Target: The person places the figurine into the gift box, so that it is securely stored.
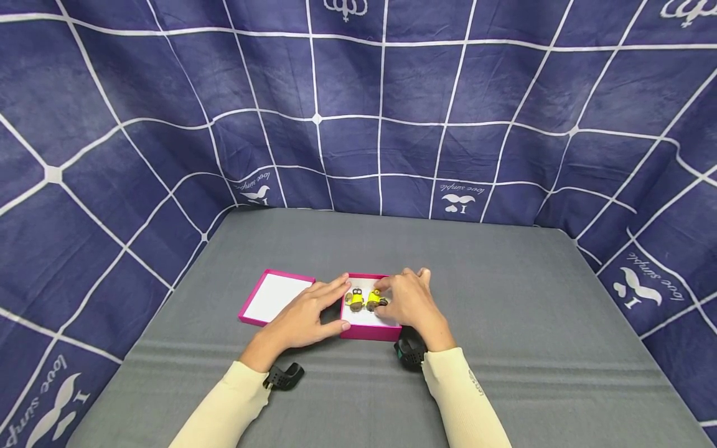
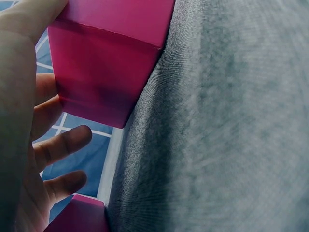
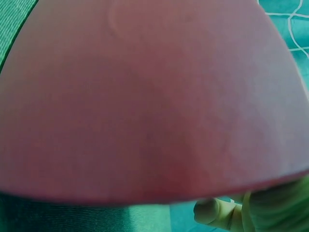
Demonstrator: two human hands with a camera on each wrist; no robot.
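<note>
A pink box (image 1: 371, 333) with a white inside stands on the grey surface. Two small yellow-and-brown figures lie in it, a left figure (image 1: 356, 299) and a right figure (image 1: 373, 299). My left hand (image 1: 304, 316) rests against the box's left side, its fingers fairly straight and the thumb near the front left corner. In the left wrist view, some fingers touch the pink wall (image 2: 104, 72). My right hand (image 1: 413, 302) reaches over the box's right side and pinches the right figure between thumb and fingers. A blurred pink surface (image 3: 154, 111) hides most of the right wrist view.
To the left lies a pink-edged lid (image 1: 277, 295), white side up, partly behind my left hand. Grey cloth (image 1: 504, 298) covers the table. A blue curtain with white lines (image 1: 414, 81) hangs behind and at both sides.
</note>
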